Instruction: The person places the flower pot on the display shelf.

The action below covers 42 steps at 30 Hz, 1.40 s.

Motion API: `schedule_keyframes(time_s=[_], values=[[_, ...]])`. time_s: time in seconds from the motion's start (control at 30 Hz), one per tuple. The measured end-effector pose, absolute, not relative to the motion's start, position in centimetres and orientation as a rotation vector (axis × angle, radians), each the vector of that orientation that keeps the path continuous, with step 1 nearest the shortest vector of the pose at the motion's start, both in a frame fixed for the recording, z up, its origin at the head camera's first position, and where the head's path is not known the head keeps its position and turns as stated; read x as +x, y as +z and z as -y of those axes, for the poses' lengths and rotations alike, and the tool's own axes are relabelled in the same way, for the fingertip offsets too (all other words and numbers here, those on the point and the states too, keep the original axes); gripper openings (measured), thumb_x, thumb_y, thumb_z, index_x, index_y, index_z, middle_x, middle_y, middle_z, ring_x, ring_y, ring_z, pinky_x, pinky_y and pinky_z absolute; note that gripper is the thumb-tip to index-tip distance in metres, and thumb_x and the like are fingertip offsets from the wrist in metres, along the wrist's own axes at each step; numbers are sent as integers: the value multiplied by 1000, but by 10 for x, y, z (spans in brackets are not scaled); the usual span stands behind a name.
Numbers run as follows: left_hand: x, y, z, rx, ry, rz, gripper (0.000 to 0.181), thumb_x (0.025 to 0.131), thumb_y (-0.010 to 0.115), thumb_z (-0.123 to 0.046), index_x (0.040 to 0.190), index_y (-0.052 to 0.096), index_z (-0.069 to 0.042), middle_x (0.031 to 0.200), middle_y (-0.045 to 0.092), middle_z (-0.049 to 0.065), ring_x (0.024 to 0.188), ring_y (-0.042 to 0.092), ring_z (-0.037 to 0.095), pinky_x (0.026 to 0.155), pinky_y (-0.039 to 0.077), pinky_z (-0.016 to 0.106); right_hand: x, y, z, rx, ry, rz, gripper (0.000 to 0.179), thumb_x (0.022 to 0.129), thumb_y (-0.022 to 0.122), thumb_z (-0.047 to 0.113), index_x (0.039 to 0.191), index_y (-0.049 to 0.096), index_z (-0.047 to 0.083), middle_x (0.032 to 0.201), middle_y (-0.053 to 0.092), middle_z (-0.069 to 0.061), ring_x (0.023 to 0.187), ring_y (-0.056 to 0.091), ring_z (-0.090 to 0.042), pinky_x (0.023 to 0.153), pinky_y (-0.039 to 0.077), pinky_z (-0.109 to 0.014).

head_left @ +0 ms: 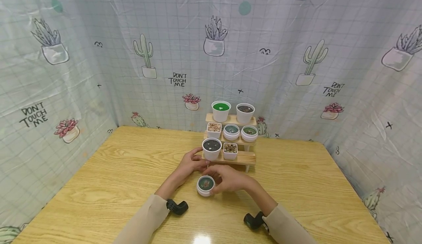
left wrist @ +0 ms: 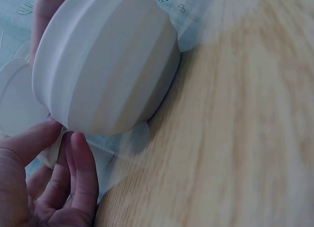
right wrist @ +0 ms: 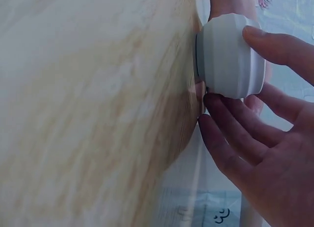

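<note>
My right hand (head_left: pixel 227 178) holds a small white ribbed pot (head_left: pixel 206 185) with a dark green top, thumb on one side and fingers on the other. It is upright and low over the table in front of a tiered wooden stand (head_left: pixel 245 158). The pot's ribbed side (right wrist: pixel 230 55) shows in the right wrist view. My left hand (head_left: pixel 191 163) is at the stand's lower left end, thumb and fingers about a white piece (left wrist: pixel 50 154) there. In the left wrist view the pot (left wrist: pixel 113 65) partly hides the stand. A white round pot (head_left: pixel 212 155) stands beside the left fingertips.
On the lowest step is also a square pot (head_left: pixel 230 156) of pebbles. The middle step bears a square pot (head_left: pixel 214 131) and two round pots. Two taller cups (head_left: pixel 221 116) stand on top. A printed curtain (head_left: pixel 178 46) hangs behind the wooden table (head_left: pixel 132 156).
</note>
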State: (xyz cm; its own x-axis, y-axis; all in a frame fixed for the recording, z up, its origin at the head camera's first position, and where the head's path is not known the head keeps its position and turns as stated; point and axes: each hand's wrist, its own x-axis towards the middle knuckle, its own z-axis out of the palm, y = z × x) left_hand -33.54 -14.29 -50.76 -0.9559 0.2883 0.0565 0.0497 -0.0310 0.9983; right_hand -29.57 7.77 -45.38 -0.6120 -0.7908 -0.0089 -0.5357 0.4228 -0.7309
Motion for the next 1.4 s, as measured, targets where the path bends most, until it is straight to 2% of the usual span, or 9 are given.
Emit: schedule_keyframes(time_s=[0.2,0.4,0.7,1.0,1.17,1.4], values=[[-336,-508,143,359,2105,-2074,77,91,75,-8,157,35,-3,90,69,1,80,71,12,76,61,28,-294,-453,-78,-1158,-972,-2261,67,84,84,12,145,55,7,143,61,-5,125,62,-19,100,54,-26],[-334,-507,142,364,2116,-2062,76,92,75,-7,157,35,-2,90,70,1,78,71,12,75,61,29,-293,-454,-79,-1169,-953,-2266,62,83,86,13,139,59,12,133,66,-2,122,62,-12,99,53,-23],[-334,-508,142,363,2110,-2077,74,92,75,-8,156,38,-4,91,70,1,80,70,12,76,60,29,-295,-457,-79,-1156,-988,-2267,62,80,88,11,136,59,13,130,66,-2,123,63,-19,94,54,-21],[-334,-508,142,366,2113,-2066,75,92,75,-8,156,36,-3,91,70,1,79,71,12,76,60,28,-295,-451,-83,-1180,-1017,-2274,61,79,88,12,134,60,15,129,66,-1,120,62,-14,96,54,-22],[-334,-508,142,381,2111,-2056,74,92,73,-7,157,36,-1,90,69,0,78,70,11,74,59,27,-293,-443,-87,-1159,-1046,-2272,59,79,87,11,131,61,18,128,66,1,123,62,-18,99,54,-24],[-334,-507,142,367,2102,-2063,74,93,72,-7,157,35,-2,91,70,0,81,69,10,75,57,25,-291,-433,-91,-1140,-1061,-2243,68,83,84,13,144,54,7,139,63,0,129,59,-20,104,53,-30]])
